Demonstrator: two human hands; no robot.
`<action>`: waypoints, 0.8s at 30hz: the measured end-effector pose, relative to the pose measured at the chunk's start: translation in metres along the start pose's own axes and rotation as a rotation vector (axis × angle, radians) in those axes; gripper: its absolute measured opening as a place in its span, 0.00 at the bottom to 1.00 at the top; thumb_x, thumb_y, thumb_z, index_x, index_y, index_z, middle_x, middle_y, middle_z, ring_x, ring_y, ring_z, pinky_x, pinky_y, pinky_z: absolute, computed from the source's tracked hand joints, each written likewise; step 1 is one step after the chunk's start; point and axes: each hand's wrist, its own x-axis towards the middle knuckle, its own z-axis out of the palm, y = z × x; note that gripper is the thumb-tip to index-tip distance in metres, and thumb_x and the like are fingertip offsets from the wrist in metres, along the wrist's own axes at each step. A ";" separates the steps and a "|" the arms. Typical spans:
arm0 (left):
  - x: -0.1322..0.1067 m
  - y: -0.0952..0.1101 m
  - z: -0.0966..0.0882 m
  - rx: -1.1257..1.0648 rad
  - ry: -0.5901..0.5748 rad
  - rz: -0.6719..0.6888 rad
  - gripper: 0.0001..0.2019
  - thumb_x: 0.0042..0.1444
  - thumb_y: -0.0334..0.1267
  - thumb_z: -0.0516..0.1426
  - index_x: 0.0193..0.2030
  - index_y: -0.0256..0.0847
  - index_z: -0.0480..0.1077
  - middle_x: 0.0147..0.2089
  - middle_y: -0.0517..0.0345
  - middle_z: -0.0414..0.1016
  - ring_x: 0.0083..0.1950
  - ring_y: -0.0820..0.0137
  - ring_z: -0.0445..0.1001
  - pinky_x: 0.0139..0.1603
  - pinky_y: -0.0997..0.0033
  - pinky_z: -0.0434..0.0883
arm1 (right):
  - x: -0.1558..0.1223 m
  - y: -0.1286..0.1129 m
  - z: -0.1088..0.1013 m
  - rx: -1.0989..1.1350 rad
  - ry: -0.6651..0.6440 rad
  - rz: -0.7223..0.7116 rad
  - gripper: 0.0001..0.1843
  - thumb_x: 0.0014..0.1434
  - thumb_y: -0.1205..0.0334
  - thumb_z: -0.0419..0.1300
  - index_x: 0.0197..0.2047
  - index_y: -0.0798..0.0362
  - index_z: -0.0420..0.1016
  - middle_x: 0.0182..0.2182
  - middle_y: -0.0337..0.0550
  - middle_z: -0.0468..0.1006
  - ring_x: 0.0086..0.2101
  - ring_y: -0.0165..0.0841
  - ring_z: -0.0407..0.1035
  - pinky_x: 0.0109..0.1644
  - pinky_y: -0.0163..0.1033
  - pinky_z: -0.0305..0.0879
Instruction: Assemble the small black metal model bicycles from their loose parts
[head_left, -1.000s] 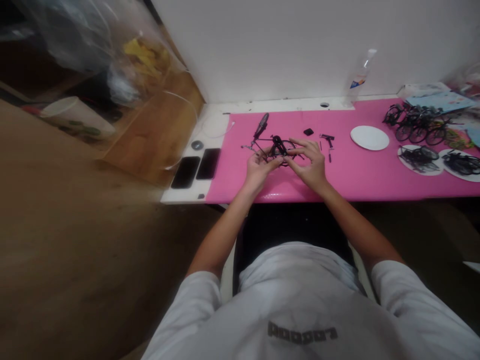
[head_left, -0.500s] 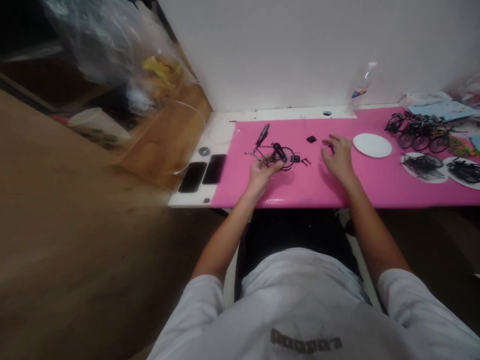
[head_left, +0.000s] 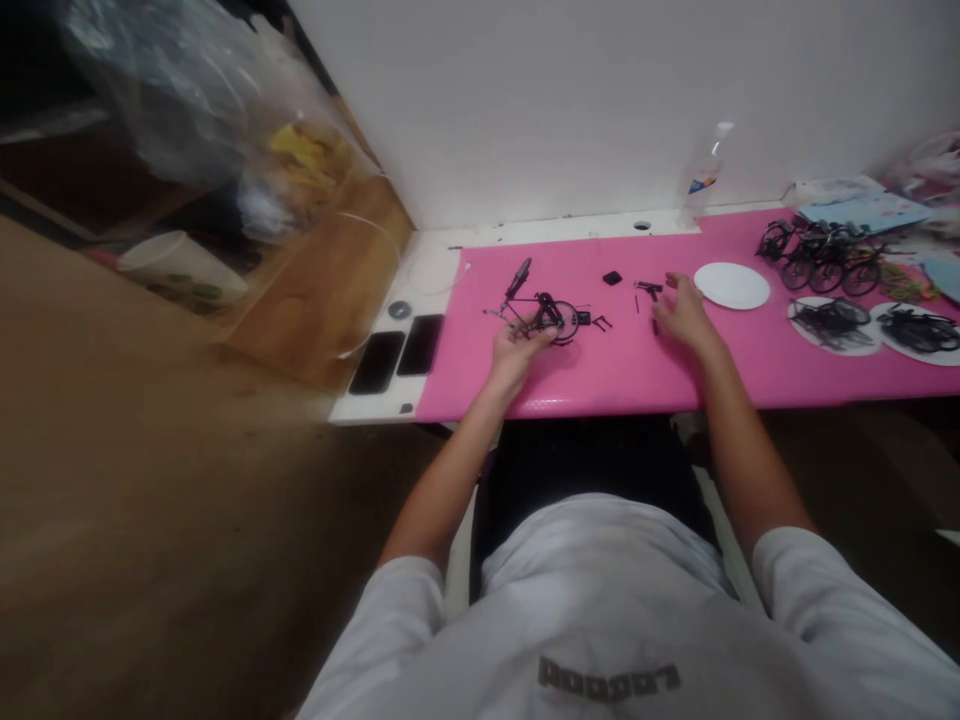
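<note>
My left hand (head_left: 516, 358) is closed around the lower part of a black miniature bicycle (head_left: 551, 308), partly built, with a seat and one wheel showing. Just off its wheel side lies a small forked black piece (head_left: 602, 323). My right hand (head_left: 685, 318) hovers low over the pink mat with thumb and fingers apart. Close to its fingertips are small black parts (head_left: 649, 288), one of them partly covered by the thumb. A thin black stick (head_left: 637, 303) lies beside these. Further back rests a flat black square piece (head_left: 613, 278).
Beyond my right hand is a white plate (head_left: 731, 286). Several finished miniature bicycles (head_left: 825, 262) stand at the right, behind two plates of black parts (head_left: 832, 322). Two phones (head_left: 377, 362) lie on the left table end. A clear bottle (head_left: 705, 175) stands by the wall.
My right hand has shifted slightly to the right relative to the mat, uncovering small black parts beneath it. My left hand keeps the bicycle in place. The view has turned slightly.
</note>
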 end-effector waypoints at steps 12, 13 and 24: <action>0.002 -0.001 -0.001 0.005 0.010 0.017 0.35 0.36 0.42 0.82 0.53 0.37 0.79 0.50 0.47 0.86 0.49 0.62 0.87 0.55 0.60 0.82 | -0.016 -0.037 0.049 -0.098 -0.183 -0.150 0.36 0.66 0.52 0.62 0.72 0.60 0.70 0.70 0.65 0.71 0.76 0.64 0.51 0.80 0.70 0.50; 0.003 -0.001 -0.002 0.008 0.013 0.018 0.35 0.36 0.42 0.82 0.53 0.37 0.79 0.50 0.47 0.86 0.48 0.62 0.87 0.55 0.59 0.82 | -0.017 -0.039 0.053 -0.105 -0.177 -0.157 0.35 0.65 0.52 0.62 0.71 0.59 0.72 0.69 0.65 0.73 0.76 0.63 0.51 0.80 0.70 0.50; 0.013 -0.023 -0.010 -0.003 0.045 0.012 0.36 0.35 0.41 0.81 0.53 0.36 0.79 0.49 0.48 0.86 0.48 0.64 0.87 0.59 0.58 0.81 | -0.016 -0.062 0.057 -0.003 0.044 -0.250 0.17 0.69 0.58 0.59 0.53 0.51 0.86 0.50 0.56 0.85 0.59 0.55 0.70 0.70 0.69 0.64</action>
